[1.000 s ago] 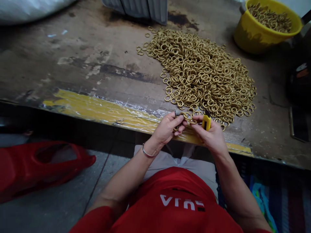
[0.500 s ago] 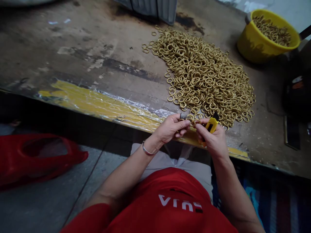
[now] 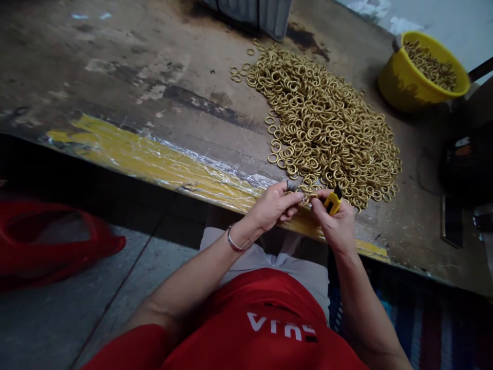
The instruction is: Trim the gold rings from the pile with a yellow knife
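Observation:
My left hand (image 3: 274, 205) is closed at the table's front edge, its thumb and fingertips pinching a small gold-coloured ring (image 3: 304, 200). Opposite it, my right hand (image 3: 337, 221) wraps round a yellow utility knife (image 3: 333, 201) whose dark tip points up and away from me. My right thumb and fingertip also meet at the ring, close to the left fingertips. Something dark sits on a left finger; I cannot make out what. Just beyond both hands spreads a large heap of gold rings (image 3: 327, 118), its near edge almost touching my fingers.
At the back right stands a yellow bucket (image 3: 404, 82) holding more rings. A grey ribbed container (image 3: 273, 18) is at the far edge. A phone-like dark slab (image 3: 451, 221) lies at right. Yellow tape (image 3: 154, 162) covers the table's front edge. A red plastic stool (image 3: 103, 241) is at left.
The camera view has shifted slightly. The knife in my right hand has tilted a little to the right, and both hands stay together at the ring.

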Motion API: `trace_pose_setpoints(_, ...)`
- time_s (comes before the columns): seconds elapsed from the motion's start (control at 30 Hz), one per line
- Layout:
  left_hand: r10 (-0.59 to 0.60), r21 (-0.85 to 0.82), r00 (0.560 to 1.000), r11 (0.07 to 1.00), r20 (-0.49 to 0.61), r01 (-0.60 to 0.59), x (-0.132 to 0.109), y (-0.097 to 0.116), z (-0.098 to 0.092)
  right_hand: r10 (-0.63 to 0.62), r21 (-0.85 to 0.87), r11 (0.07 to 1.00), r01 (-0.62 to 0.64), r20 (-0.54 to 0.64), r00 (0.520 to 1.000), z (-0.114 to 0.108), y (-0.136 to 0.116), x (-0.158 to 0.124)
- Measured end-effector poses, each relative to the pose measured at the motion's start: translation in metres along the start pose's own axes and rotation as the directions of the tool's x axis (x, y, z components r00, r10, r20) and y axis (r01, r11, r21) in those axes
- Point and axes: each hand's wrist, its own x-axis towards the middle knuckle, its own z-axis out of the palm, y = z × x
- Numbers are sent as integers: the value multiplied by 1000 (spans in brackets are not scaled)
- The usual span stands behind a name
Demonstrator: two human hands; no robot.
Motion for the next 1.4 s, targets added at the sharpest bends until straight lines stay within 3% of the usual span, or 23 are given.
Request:
trace_pose_setpoints(0.17, 17, -28, 1000, 999, 22, -16, -1, -1, -1, -55, -44, 997, 56, 9, 998, 11, -3, 10)
trace_pose_setpoints(0.43, 80, -284, 996, 955, -43, -89, 0, -3, -7, -21, -8, 1000, 20, -80, 997, 40, -7, 21)
trace_pose_setpoints(0.5, 106, -300, 993, 947, -53, -117, 0, -6, -7, -29, -9, 1000, 28, -67, 997, 38, -8, 23)
trace_pose_setpoints(0.7, 150, -220, 978, 959, -141, -179, -1, -11, -2, -198, -123, 969, 212, 117, 973, 7, -14, 27)
trace_pose_setpoints(0.9, 175, -40, 969, 982, -174, -184, -2, -12, 1, -87, -196, 971, 135, 237, 968, -8, -22, 24)
trace_pose_setpoints(1.03, 185, -29, 974, 981, -131, -190, -2, -12, -1, -94, -217, 968, 128, 160, 983, 0, -17, 20)
trace_pose_setpoints(1.23, 122, -138, 989, 981, -90, -133, -1, -9, -4, 37, -8, 999, -37, -22, 999, 22, -5, 14)
trace_pose_setpoints(1.4, 97, -189, 995, 977, 3, -95, 0, -5, -9, -97, -64, 993, 103, 90, 991, 11, -8, 24)
